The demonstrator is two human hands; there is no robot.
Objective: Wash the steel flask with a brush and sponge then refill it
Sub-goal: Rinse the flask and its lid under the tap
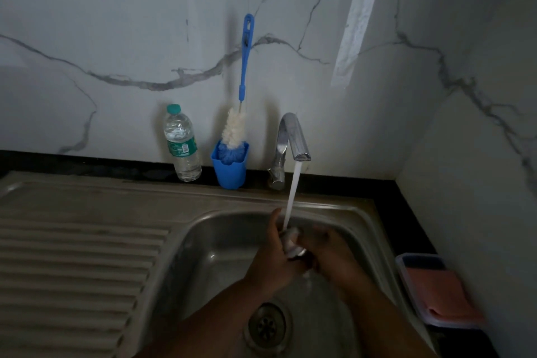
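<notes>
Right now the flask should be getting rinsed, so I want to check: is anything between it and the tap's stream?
Nothing visible blocks it. The water from the tap falls straight onto the flask, which both hands, left and right, hold over the sink.

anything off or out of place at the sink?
Nothing stands out. Bottle brush upright in its blue cup, water bottle standing, sponge in its tray. Both hands, left hand and right hand, hold a small steel piece under the tap stream.
</notes>
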